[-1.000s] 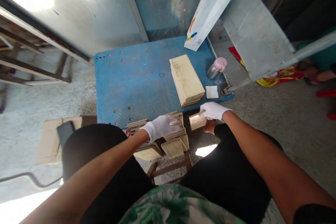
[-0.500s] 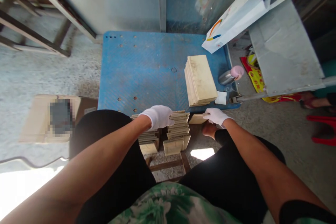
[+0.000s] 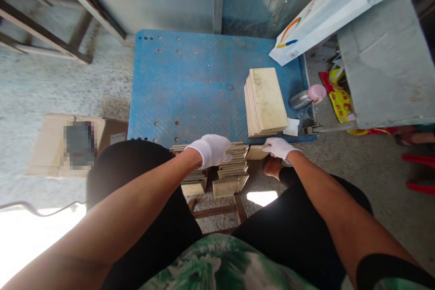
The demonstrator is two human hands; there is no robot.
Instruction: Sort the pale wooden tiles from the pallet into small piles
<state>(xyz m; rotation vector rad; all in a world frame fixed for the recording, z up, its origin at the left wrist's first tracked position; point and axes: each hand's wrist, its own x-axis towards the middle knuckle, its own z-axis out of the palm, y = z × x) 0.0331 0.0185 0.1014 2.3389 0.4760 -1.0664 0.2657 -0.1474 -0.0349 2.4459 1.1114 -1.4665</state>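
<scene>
My right hand (image 3: 279, 149), in a white glove, pinches the edge of a thin wooden board (image 3: 257, 152) beside the right row of boards. Several such boards stand on edge in this row (image 3: 234, 167), with a wider one (image 3: 226, 187) at its near end. Over the far left part of that row is my left hand (image 3: 215, 150), also gloved; its thumb is apart from the fingers and no held board shows. Another row of boards (image 3: 193, 188) lies partly hidden under my left wrist. A neat stack of flat boards (image 3: 270, 102) rests on the blue platform (image 3: 183, 86).
At the platform's right side stand a steel bottle with a pink lid (image 3: 307, 96) and a white paper bag (image 3: 319, 20). A white scrap (image 3: 291, 127) lies by the stack. Cardboard (image 3: 44, 145) is on the floor at left; a wooden frame (image 3: 214, 211) stands between my knees.
My left hand has shifted slightly right, further over the right row of boards. My right hand keeps its hold on the board. The whole view has moved a little.
</scene>
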